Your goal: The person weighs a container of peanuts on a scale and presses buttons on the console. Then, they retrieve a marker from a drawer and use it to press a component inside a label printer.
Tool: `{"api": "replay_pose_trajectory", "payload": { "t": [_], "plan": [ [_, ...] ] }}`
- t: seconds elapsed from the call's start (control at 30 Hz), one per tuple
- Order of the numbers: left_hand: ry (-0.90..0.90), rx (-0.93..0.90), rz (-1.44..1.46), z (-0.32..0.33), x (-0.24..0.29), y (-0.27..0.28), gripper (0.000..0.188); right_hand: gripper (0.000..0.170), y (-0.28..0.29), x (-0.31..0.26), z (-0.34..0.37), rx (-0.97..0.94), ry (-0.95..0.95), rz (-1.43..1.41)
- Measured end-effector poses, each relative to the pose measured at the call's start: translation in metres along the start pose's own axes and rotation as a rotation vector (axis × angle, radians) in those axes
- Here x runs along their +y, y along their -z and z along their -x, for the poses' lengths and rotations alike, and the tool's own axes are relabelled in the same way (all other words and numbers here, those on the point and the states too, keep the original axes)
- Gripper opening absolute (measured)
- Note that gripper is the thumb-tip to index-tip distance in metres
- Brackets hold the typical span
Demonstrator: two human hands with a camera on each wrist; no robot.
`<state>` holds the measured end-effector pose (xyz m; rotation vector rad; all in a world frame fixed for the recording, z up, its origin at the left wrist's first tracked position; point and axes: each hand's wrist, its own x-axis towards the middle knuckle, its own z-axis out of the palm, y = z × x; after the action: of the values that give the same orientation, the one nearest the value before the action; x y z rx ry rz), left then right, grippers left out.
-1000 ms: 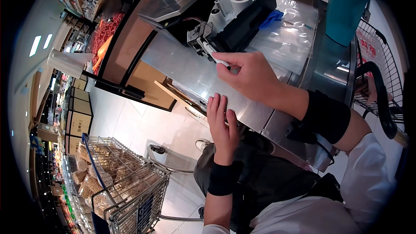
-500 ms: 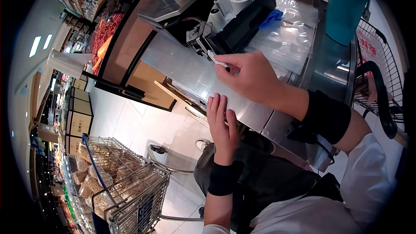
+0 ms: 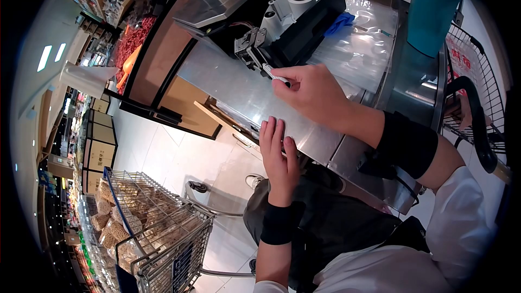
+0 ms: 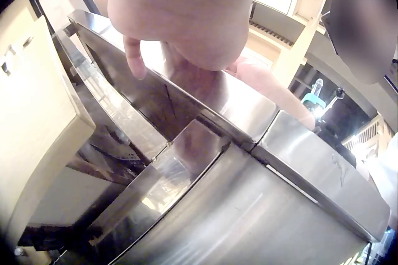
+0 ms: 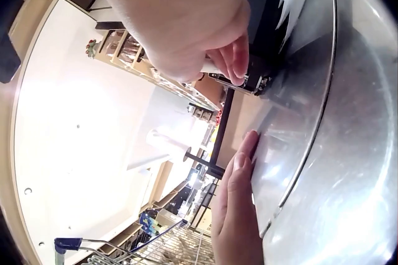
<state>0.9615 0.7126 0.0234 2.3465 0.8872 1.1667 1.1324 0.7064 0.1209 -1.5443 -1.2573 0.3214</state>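
My right hand (image 3: 317, 95) pinches a slim white pen-like stick (image 3: 279, 79) with a dark end between thumb and index finger. Its far end points at the metal mechanism (image 3: 254, 46) of an opened label printer, right at that part's near edge. White rolls (image 3: 300, 1) sit inside the printer, beside its raised black cover (image 3: 306, 27). My left hand (image 3: 279, 160) lies with straight fingers at the front edge of the steel counter (image 3: 217, 78). In the left wrist view, the left hand (image 4: 186, 16) hangs over that metal edge, above a partly open drawer (image 4: 118, 109).
Clear plastic bags (image 3: 353, 49) lie on the counter with a crumpled blue piece (image 3: 340, 23) on them. A wire shopping cart (image 3: 163, 239) filled with bagged goods stands at lower left. Another cart (image 3: 472, 54) is at right, near a teal panel (image 3: 437, 11).
My right hand has made small shifts back and forth at the printer mechanism, still pinching the white stick. The left hand has stayed at the counter edge.
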Motion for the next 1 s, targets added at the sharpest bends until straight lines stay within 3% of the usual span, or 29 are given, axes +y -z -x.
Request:
{"api": "replay_pose_trajectory", "payload": {
  "t": [0.1,0.33,0.4,0.8,0.93,1.0],
  "plan": [
    [-0.001,0.001,-0.003,0.0,0.0,0.0,0.037,0.032,-0.006,0.005,-0.001,0.087,0.079,-0.086],
    [0.0,0.003,-0.007,0.0,-0.001,0.0,0.037,0.033,-0.006,0.002,0.0,0.085,0.08,-0.149],
    [0.002,0.0,-0.012,0.0,0.0,0.0,0.037,0.034,0.0,-0.005,0.002,0.025,0.005,-0.141],
    [0.022,-0.011,-0.002,-0.001,0.003,0.002,0.037,0.035,0.001,-0.01,0.003,0.066,0.117,-0.172],
    [0.029,-0.016,-0.003,-0.001,0.005,0.003,0.038,0.034,0.005,-0.016,0.005,0.022,0.061,-0.241],
    [0.023,-0.048,-0.005,0.0,0.003,0.004,0.038,0.031,0.003,-0.015,0.006,0.018,0.253,-0.305]
  ]
}}
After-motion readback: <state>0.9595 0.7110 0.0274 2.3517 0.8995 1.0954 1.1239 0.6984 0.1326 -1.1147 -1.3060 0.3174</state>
